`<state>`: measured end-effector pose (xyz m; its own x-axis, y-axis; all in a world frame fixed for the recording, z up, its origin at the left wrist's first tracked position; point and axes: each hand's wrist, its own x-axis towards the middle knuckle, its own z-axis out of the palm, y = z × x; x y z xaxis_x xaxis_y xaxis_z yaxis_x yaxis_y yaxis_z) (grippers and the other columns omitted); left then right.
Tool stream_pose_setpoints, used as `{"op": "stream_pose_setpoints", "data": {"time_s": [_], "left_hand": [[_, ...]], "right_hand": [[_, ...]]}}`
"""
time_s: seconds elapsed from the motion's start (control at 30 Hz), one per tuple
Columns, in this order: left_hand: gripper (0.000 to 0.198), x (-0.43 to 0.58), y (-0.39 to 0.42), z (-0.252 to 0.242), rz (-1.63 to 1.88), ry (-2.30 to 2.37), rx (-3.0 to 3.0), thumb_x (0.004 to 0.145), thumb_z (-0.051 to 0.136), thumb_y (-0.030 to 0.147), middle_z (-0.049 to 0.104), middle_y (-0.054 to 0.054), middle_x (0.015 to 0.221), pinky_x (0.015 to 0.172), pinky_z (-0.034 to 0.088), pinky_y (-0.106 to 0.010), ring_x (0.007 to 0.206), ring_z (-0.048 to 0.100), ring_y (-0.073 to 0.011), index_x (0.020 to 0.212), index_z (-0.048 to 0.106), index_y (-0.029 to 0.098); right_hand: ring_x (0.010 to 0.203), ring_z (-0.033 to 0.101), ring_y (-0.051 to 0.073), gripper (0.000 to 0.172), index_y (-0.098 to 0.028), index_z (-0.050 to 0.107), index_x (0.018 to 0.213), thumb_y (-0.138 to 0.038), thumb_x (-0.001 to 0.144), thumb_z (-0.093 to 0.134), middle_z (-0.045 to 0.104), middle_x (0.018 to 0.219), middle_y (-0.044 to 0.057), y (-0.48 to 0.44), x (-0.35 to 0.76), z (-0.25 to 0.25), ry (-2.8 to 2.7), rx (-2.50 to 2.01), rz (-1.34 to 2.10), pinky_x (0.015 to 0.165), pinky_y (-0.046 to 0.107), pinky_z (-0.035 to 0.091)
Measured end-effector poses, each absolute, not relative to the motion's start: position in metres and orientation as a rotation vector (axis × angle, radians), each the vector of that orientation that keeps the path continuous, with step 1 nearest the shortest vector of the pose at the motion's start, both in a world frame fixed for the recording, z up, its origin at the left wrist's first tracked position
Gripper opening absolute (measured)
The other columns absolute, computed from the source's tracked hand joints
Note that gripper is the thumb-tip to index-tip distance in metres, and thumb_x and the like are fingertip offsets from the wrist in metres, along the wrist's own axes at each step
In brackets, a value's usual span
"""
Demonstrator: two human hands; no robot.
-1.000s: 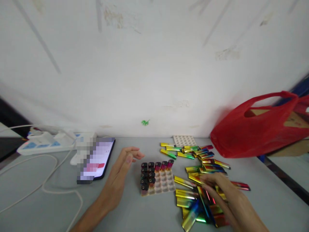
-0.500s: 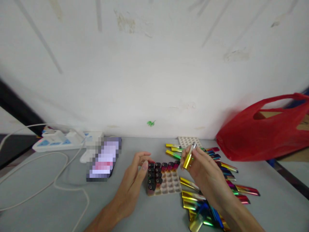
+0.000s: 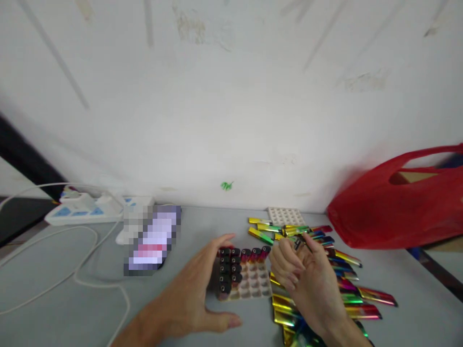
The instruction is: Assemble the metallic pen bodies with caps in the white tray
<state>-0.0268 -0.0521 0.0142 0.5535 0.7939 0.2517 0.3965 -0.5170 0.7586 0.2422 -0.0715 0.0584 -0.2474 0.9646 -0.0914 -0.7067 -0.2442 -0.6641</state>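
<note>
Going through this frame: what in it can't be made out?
Head view only:
- What, if anything, the right hand holds: its own curled fingers hide it.
- The phone screen: pixelated, unreadable.
- The left edge of the tray: behind the left hand.
- The lighter pile: partly under the right hand, cut off by the bottom edge.
- The red bag: cut off by the right edge, contents mostly hidden by the plastic.

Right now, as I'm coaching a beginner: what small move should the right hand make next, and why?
Probably shift the right hand over the tray: it seems to hold a lighter, the left hand rests at the tray's left edge, and many cells are open.
</note>
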Motion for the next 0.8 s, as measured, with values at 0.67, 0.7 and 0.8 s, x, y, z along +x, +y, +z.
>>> {"op": "stream_pose_setpoints", "data": {"time_s": [0.67,0.7,0.8], "left_hand": [[0.139,-0.020,-0.047,0.002,0.717,1.064,2.163,0.077,0.085,0.019,0.054,-0.014,0.161,0.117,0.056,-0.055,0.136,0.067,-0.0381,0.174,-0.011,0.043],[0.138,-0.020,-0.047,0.001,0.728,1.071,2.143,0.078,0.085,0.019,0.055,-0.013,0.160,0.117,0.057,-0.054,0.135,0.068,-0.0374,0.174,-0.011,0.043],[0.137,-0.018,-0.047,-0.002,0.754,1.091,2.097,0.080,0.086,0.019,0.057,-0.013,0.159,0.116,0.057,-0.052,0.134,0.068,-0.0368,0.175,-0.009,0.042]], "right_hand": [[0.045,0.009,0.006,0.068,-0.027,0.029,0.057,-0.071,0.086,0.073,0.018,0.051,-0.013,-0.075,0.233,0.050,-0.669,-0.809,1.838,0.043,0.025,0.009],[0.044,0.009,0.006,0.070,-0.027,0.029,0.057,-0.072,0.087,0.073,0.017,0.051,-0.013,-0.074,0.234,0.050,-0.678,-0.796,1.850,0.043,0.025,0.009],[0.044,0.009,0.006,0.072,-0.027,0.028,0.057,-0.075,0.088,0.072,0.018,0.050,-0.013,-0.074,0.235,0.049,-0.697,-0.762,1.873,0.043,0.024,0.009]]}}
